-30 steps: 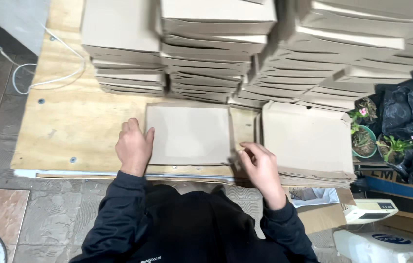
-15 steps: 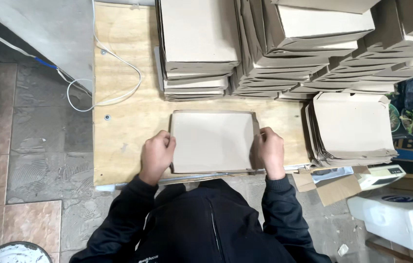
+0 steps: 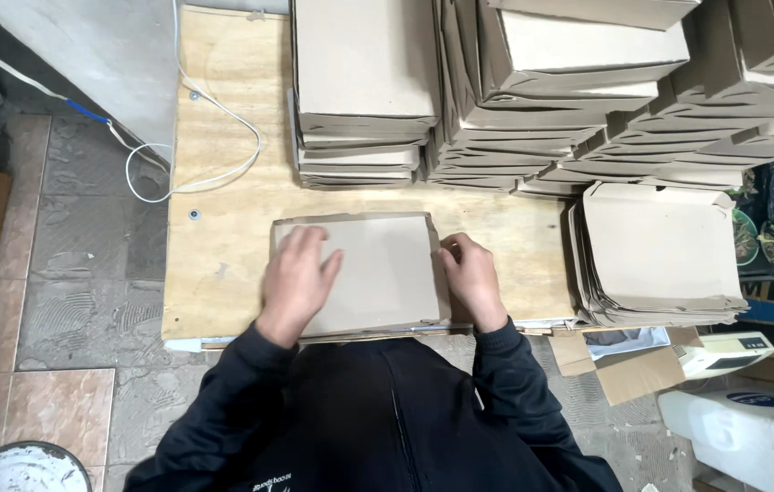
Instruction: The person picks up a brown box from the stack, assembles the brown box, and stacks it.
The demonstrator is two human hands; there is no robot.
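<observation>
A pale plywood table (image 3: 223, 246) carries the work, its near edge running just in front of the person's dark-sleeved arms and its left edge dropping to a floor of grey and reddish tiles (image 3: 68, 310). A flat brown cardboard piece (image 3: 378, 269) lies near the table's front edge, roughly centred before the person, its near side reaching almost to that edge. The left hand (image 3: 296, 278) rests palm-down on the left part of the cardboard, fingers spread flat and gripping nothing. The right hand (image 3: 471, 273) sits at the cardboard's right edge with its fingers curled in against that edge; whether they pinch it or only press on it cannot be told. Behind the cardboard, tall stacks of folded cardboard boxes (image 3: 496, 100) fill the back of the table from its middle to the right side, standing close to the piece's far edge. To the right, a lower pile of flat cardboard blanks (image 3: 660, 251) lies near the right hand but apart from it. The left part of the table is bare wood, crossed by a looping white cable (image 3: 214, 173) that trails off towards a grey wall (image 3: 86, 55). A round white bucket rim (image 3: 22, 466) shows on the floor at lower left.
</observation>
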